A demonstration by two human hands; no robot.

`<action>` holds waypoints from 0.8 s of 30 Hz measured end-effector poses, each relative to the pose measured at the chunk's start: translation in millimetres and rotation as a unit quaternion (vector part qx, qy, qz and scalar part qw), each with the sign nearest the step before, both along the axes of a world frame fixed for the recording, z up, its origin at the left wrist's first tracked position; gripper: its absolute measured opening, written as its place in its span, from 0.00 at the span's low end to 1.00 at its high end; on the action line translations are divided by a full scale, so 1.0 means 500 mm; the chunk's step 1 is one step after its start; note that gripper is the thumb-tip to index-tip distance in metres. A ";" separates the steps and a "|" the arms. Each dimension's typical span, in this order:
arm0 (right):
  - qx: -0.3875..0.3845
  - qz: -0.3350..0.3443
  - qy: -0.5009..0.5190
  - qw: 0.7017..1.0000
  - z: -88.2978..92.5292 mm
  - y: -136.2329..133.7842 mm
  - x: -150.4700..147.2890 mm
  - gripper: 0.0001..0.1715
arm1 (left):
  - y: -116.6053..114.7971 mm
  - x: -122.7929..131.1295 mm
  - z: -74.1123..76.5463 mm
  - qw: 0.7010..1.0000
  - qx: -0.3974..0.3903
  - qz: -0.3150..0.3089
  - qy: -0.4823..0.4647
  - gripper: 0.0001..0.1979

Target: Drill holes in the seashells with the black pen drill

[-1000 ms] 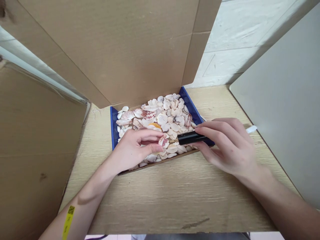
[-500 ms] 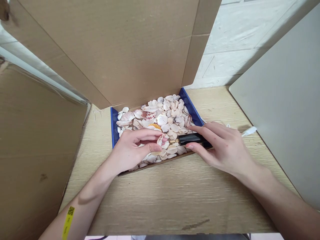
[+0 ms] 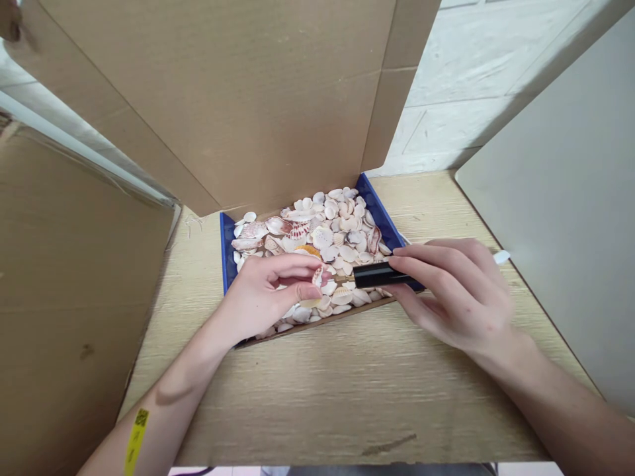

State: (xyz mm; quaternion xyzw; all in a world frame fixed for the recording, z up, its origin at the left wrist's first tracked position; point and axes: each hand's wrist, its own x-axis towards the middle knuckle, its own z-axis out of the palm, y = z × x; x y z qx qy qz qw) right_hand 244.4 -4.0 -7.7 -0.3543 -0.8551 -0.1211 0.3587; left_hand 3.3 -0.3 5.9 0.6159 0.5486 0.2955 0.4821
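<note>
My left hand (image 3: 258, 297) pinches a small speckled white and brown seashell (image 3: 317, 275) between thumb and fingers over the front of a shallow box. In my right hand (image 3: 454, 291) is a black mini drill (image 3: 373, 276) with a thin brass-coloured tip, held level and pointing left. The tip reaches towards the held shell; whether it touches the shell I cannot tell. Below both hands, loose seashells (image 3: 346, 228) of many shapes fill the box, whose blue side wall (image 3: 380, 210) shows at the right.
The box's tall cardboard lid (image 3: 238, 99) stands up behind the shells. Another cardboard panel (image 3: 74, 277) rises at the left, and a pale grey panel (image 3: 560, 185) leans at the right. A white plug-like end (image 3: 502, 256) shows behind my right hand on the wooden table (image 3: 317, 396).
My right hand has shifted right along the drill and changed its grip, with the drill turned more level. My left hand and its shell stay nearly in place.
</note>
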 end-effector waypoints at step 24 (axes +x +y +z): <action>-0.111 -0.001 -0.035 0.993 -0.008 0.004 -0.001 0.22 | -0.007 -0.005 -0.014 0.996 0.053 0.050 -0.056 0.11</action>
